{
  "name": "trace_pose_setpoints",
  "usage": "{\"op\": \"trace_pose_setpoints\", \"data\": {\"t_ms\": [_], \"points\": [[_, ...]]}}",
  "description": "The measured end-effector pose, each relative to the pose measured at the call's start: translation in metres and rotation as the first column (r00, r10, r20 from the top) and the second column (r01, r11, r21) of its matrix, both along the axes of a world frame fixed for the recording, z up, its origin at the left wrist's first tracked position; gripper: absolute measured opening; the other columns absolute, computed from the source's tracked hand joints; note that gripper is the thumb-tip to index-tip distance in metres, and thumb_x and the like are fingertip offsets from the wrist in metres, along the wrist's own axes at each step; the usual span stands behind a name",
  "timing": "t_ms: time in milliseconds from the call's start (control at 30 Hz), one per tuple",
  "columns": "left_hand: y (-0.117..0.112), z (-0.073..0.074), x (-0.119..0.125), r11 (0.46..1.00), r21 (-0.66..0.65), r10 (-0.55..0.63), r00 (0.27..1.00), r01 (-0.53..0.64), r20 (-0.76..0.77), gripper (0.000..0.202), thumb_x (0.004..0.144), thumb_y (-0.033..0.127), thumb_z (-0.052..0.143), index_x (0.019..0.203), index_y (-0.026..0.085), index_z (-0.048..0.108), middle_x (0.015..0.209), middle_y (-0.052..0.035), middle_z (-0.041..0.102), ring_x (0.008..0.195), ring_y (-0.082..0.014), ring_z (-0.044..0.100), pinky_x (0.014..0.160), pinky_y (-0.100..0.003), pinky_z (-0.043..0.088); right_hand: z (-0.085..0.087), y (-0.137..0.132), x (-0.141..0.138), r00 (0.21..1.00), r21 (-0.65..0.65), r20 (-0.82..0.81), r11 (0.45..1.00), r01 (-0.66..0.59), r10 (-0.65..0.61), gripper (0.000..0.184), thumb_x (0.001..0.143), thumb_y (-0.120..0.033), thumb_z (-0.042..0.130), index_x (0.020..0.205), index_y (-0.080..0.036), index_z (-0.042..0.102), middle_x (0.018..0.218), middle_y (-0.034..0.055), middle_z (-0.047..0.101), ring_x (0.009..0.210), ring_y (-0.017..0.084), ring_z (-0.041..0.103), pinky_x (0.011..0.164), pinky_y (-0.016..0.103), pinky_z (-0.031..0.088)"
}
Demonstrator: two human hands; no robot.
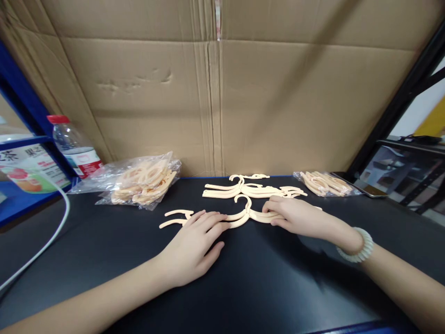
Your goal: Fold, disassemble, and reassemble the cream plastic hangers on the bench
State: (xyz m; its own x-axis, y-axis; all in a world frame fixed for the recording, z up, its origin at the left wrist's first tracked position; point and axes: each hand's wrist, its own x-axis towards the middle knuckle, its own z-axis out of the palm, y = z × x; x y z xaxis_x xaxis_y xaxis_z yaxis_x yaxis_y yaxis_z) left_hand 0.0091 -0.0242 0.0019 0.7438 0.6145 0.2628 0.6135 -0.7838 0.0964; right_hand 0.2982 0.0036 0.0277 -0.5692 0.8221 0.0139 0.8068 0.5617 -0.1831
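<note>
A cream plastic hanger (240, 222) with a curled hook lies on the black table between my hands. My left hand (194, 248) lies palm down with its fingers stretched out, the fingertips resting on the hanger's left arm. Closed around the right arm of the same hanger is my right hand (297, 215), its thumb in front and fingers bent over the top. To the left of my left hand, forked cream pieces (176, 213) stick out, partly covered by it. Just behind, more cream hangers (222, 191) lie in a row with their arms spread.
Clear bags of cream hanger parts lie at the left (146, 181) and right (325, 183). A bottle with a red cap (74, 144) stands far left, near a white cable (57, 227). A phone (365, 185) lies behind the right bag. Cardboard (264, 102) walls the back.
</note>
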Motion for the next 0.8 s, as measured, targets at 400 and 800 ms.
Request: {"op": "trace_pose_setpoints", "data": {"t_ms": [400, 800], "points": [[0.0003, 0.0001, 0.0003, 1.000, 0.003, 0.013, 0.999, -0.013, -0.040, 0.041, 0.091, 0.017, 0.044, 0.132, 0.024, 0.047, 0.136, -0.0054, 0.054, 0.127, -0.0252, 0.048, 0.108, -0.052, 0.033, 0.0009, 0.0004, -0.0001, 1.000, -0.014, 0.015, 1.000, 0.021, -0.021, 0.022, 0.086, -0.013, 0.047, 0.102, -0.019, 0.060, 0.102, 0.0058, 0.060, 0.092, 0.021, 0.059, 0.081, 0.034, 0.045], [-0.0002, -0.0001, -0.0002, 1.000, 0.026, 0.000, 1.000, 0.001, -0.024, 0.040, 0.091, 0.018, 0.045, 0.131, 0.022, 0.049, 0.134, -0.0075, 0.056, 0.125, -0.0257, 0.049, 0.103, -0.047, 0.038, -0.0014, 0.0013, 0.0016, 1.000, -0.006, 0.021, 1.000, 0.018, -0.018, 0.021, 0.087, -0.014, 0.047, 0.103, -0.020, 0.060, 0.102, 0.0064, 0.060, 0.091, 0.021, 0.060, 0.082, 0.033, 0.045]]}}
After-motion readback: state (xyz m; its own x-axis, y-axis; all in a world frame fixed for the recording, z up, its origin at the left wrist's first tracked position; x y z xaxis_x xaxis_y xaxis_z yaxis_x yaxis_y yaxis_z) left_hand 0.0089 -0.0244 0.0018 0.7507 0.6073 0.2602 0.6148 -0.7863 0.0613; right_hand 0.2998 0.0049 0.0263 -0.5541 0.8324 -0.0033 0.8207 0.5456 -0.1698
